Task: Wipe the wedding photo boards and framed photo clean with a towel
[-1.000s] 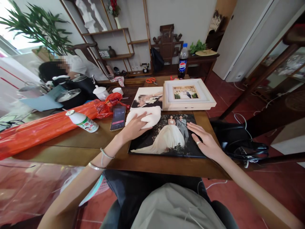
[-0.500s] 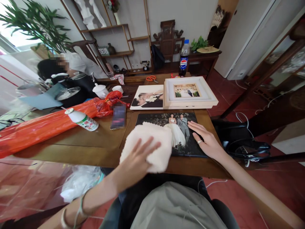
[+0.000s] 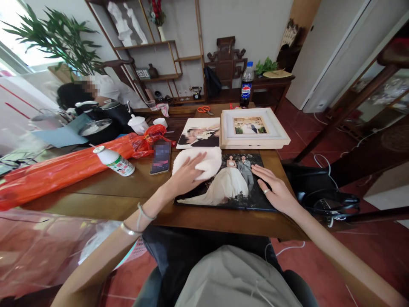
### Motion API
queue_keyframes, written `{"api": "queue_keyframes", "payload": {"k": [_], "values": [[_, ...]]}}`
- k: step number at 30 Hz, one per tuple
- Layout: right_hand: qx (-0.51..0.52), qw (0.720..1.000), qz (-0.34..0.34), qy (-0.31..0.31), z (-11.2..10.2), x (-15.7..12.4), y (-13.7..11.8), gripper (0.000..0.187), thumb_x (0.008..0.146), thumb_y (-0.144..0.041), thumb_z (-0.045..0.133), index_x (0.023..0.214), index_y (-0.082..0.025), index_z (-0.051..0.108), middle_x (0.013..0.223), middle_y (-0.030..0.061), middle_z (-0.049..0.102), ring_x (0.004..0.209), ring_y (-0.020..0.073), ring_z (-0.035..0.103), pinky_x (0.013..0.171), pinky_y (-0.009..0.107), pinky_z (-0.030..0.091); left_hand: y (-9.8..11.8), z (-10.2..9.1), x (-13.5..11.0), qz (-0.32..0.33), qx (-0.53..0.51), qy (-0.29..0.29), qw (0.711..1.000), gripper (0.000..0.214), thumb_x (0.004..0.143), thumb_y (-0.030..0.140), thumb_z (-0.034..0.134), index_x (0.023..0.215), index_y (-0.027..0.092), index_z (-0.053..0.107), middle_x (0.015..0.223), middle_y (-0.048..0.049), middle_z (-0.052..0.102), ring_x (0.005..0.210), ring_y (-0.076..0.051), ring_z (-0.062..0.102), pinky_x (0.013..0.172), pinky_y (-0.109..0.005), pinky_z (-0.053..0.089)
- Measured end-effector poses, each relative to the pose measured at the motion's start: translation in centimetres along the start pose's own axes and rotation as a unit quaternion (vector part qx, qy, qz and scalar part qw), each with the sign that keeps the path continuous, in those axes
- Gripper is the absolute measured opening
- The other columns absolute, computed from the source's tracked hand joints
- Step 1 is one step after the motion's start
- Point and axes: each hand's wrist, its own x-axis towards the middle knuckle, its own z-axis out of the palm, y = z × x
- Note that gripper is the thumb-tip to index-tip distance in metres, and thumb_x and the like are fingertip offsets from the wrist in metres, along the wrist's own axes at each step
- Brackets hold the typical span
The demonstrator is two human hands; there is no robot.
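A large dark wedding photo panel [image 3: 230, 189] lies flat on the wooden table [image 3: 121, 192] in front of me. My left hand [image 3: 185, 175] presses a white cloth [image 3: 207, 164] onto the panel's far left corner, fingers spread flat over it. My right hand [image 3: 275, 189], with a ring on one finger, lies flat and open on the panel's right edge, holding it down.
Behind the panel sit a white picture frame [image 3: 255, 128] and another photo print [image 3: 200, 134]. A phone [image 3: 160, 157], a white bottle [image 3: 113, 161] and a long orange plastic bag [image 3: 64, 168] lie to the left. A cola bottle [image 3: 246, 87], orange scissors [image 3: 203, 109] and pots stand farther back. A person sits at far left.
My left hand slid the cloth from the panel's near left part back up to its far left corner. My right hand stayed put.
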Motion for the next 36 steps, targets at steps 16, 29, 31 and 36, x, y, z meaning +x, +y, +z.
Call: {"api": "queue_keyframes", "payload": {"k": [16,29,31,36], "values": [[0.001,1.000,0.029,-0.001,-0.1,0.1,-0.6,0.038,0.097,-0.029,0.043,0.132,-0.027,0.058,0.138,0.0071,0.057,0.133,0.0254,0.045,0.113,0.053,0.035,5.3,-0.2,-6.2,0.026,0.063,-0.013,0.998,0.021,0.083,0.009,0.056,0.081,0.018,0.075,0.154,-0.0064,0.035,0.144,-0.036,0.024,0.114,-0.059,0.030],[-0.002,1.000,0.019,-0.001,-0.1,0.1,-0.4,0.038,0.097,-0.029,0.043,0.133,-0.027,0.057,0.138,0.0071,0.057,0.134,0.0245,0.045,0.113,0.053,0.035,5.1,-0.9,-5.7,0.026,0.040,-0.025,0.999,0.015,0.085,0.016,0.062,0.088,0.019,0.076,0.157,-0.0057,0.029,0.145,-0.034,0.024,0.116,-0.054,0.028],[0.001,1.000,0.016,-0.001,-0.1,0.1,-0.4,0.038,0.097,-0.028,0.043,0.132,-0.027,0.057,0.138,0.0076,0.057,0.134,0.0246,0.045,0.113,0.053,0.035,3.5,-0.4,-3.7,0.007,0.051,-0.017,0.999,0.021,0.090,0.024,0.058,0.102,0.018,0.073,0.158,-0.0087,0.026,0.146,-0.034,0.020,0.115,-0.056,0.028],[0.008,1.000,0.019,0.004,-0.2,0.1,-0.5,0.038,0.097,-0.029,0.044,0.132,-0.027,0.058,0.138,0.0069,0.057,0.133,0.0258,0.045,0.112,0.054,0.036,0.7,0.9,0.6,-0.030,0.086,0.033,0.995,0.043,0.096,0.044,0.045,0.118,0.014,0.066,0.160,-0.0125,0.018,0.146,-0.038,0.016,0.112,-0.059,0.030]]}}
